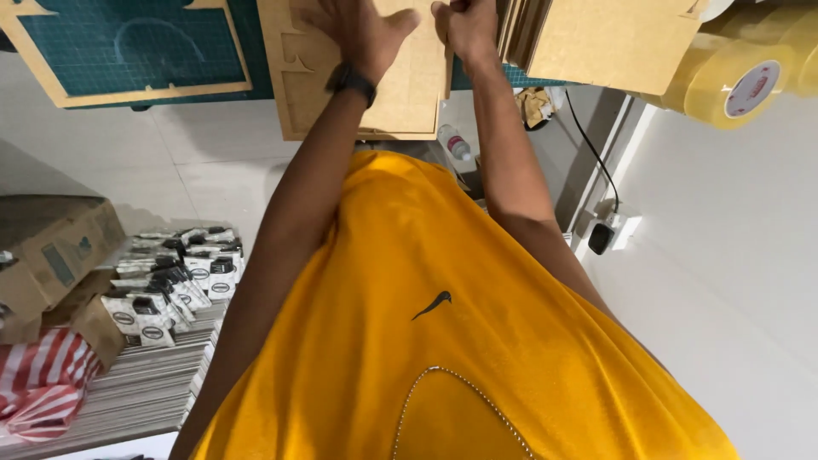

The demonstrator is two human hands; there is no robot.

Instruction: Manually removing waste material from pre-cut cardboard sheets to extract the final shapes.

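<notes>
A brown fibreboard panel (409,94) with cut-out shapes lies over the edge of a green cutting mat (128,47) at the top of the view. My left hand (362,30), with a black watch on its wrist, lies flat on the panel with fingers spread. My right hand (467,25) is closed into a fist at the panel's right edge and seems to grip it. My yellow shirt fills the lower middle of the view.
A brown cut-out frame (51,72) lies on the mat at left. A stack of boards (613,43) and rolls of clear tape (737,85) sit at top right. Below are a plastic bottle (456,145), a plugged wall socket (609,232), a cardboard box (51,247), black-and-white packets (175,285) and a striped bag (43,383).
</notes>
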